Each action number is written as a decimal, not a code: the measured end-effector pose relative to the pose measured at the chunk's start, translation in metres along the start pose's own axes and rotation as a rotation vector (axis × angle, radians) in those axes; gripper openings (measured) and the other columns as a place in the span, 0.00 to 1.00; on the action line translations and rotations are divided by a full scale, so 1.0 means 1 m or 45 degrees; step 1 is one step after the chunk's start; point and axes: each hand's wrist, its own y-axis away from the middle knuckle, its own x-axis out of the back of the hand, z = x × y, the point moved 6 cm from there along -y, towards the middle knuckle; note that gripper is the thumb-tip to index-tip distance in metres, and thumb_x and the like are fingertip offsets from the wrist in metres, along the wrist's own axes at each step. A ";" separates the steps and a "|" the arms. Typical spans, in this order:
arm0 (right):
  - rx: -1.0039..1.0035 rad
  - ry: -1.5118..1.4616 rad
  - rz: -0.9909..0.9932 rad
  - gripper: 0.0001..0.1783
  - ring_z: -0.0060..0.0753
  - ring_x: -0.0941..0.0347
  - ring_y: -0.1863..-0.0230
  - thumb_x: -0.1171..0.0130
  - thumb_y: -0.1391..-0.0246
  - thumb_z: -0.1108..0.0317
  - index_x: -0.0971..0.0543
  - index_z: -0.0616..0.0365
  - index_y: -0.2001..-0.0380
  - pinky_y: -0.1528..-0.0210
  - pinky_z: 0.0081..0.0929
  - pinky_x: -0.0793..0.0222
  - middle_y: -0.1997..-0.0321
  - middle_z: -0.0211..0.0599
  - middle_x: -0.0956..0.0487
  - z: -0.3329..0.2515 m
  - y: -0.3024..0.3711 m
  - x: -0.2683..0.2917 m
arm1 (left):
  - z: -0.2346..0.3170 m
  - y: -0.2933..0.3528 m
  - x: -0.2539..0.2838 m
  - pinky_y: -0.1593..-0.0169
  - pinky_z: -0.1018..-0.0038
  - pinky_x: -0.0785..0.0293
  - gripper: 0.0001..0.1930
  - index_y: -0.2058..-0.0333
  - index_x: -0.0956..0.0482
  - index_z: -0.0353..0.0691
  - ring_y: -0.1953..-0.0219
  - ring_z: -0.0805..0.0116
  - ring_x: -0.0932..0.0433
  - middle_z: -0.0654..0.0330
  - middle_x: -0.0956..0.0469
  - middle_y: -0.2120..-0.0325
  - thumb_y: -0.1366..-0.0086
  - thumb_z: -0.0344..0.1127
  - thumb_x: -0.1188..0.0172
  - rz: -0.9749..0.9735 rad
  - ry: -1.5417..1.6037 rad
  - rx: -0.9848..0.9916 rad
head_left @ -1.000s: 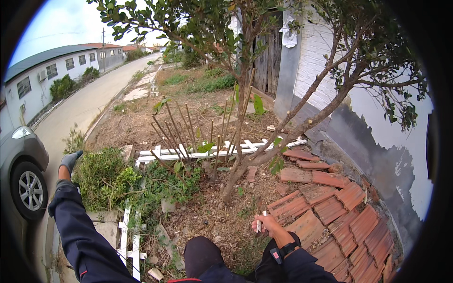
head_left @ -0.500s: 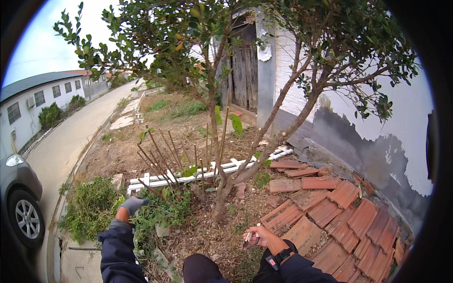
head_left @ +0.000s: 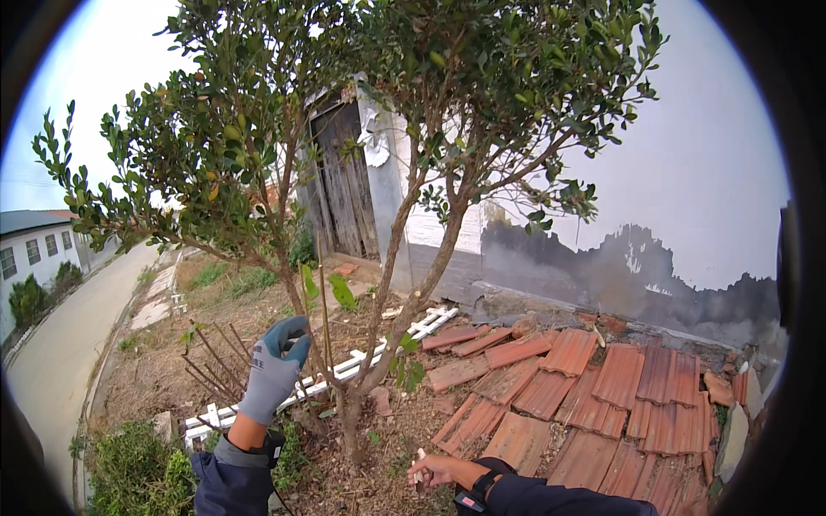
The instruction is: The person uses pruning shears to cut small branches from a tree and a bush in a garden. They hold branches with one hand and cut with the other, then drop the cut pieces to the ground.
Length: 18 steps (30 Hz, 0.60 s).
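My left hand [head_left: 277, 359], in a grey glove with teal fingertips, is raised in front of the left stems of a small leafy tree [head_left: 351, 404]. Its fingers curve with a gap to the thumb, and nothing shows between them. Low beside the trunk's base, my bare right hand [head_left: 437, 469] closes around a small white-handled tool [head_left: 421, 454]; most of it is hidden in the fist, so its exact kind is unclear. Thin upright sticks [head_left: 323, 301] and pale-cut branch stubs rise around the tree.
Overlapping red roof tiles [head_left: 540, 389] cover the ground at right, below a peeling white wall [head_left: 688, 172]. A white picket fence [head_left: 331, 384] lies flat behind the trunk. Green bushes [head_left: 129, 469] grow at the lower left beside a concrete road [head_left: 86, 318]. A wooden door [head_left: 344, 181] stands behind.
My left hand has risen and moved right, from above the low bush to the tree's stems. My view has swung right, and the car at left has nearly gone out of it.
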 end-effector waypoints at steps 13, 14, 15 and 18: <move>0.521 -0.106 -0.237 0.43 0.47 0.20 0.51 0.49 0.36 0.75 0.61 0.50 0.27 0.57 0.43 0.19 0.49 0.54 0.22 -0.037 0.023 -0.007 | 0.036 -0.043 -0.001 0.52 0.69 0.26 0.20 0.47 0.25 0.33 0.55 0.63 0.22 0.51 0.23 0.52 0.36 0.33 0.40 0.320 -0.083 -0.150; 0.554 -0.102 -0.279 0.42 0.47 0.20 0.50 0.49 0.36 0.75 0.60 0.51 0.27 0.55 0.44 0.19 0.48 0.54 0.22 -0.046 0.034 -0.019 | 0.040 -0.044 0.002 0.52 0.69 0.26 0.20 0.46 0.25 0.33 0.55 0.63 0.23 0.51 0.23 0.53 0.36 0.33 0.40 0.337 -0.098 -0.185; 0.576 -0.035 -0.268 0.42 0.47 0.20 0.50 0.49 0.36 0.74 0.60 0.51 0.27 0.54 0.43 0.19 0.48 0.54 0.23 -0.057 0.043 -0.032 | 0.042 -0.045 0.003 0.52 0.69 0.26 0.20 0.46 0.25 0.33 0.55 0.63 0.23 0.51 0.22 0.53 0.36 0.32 0.40 0.353 -0.119 -0.189; 0.802 0.218 -0.342 0.42 0.49 0.20 0.51 0.48 0.38 0.76 0.60 0.60 0.29 0.51 0.43 0.19 0.51 0.58 0.22 -0.105 0.082 -0.080 | 0.050 -0.051 0.007 0.54 0.70 0.25 0.21 0.45 0.26 0.32 0.57 0.65 0.22 0.52 0.21 0.57 0.36 0.32 0.41 0.410 -0.154 -0.229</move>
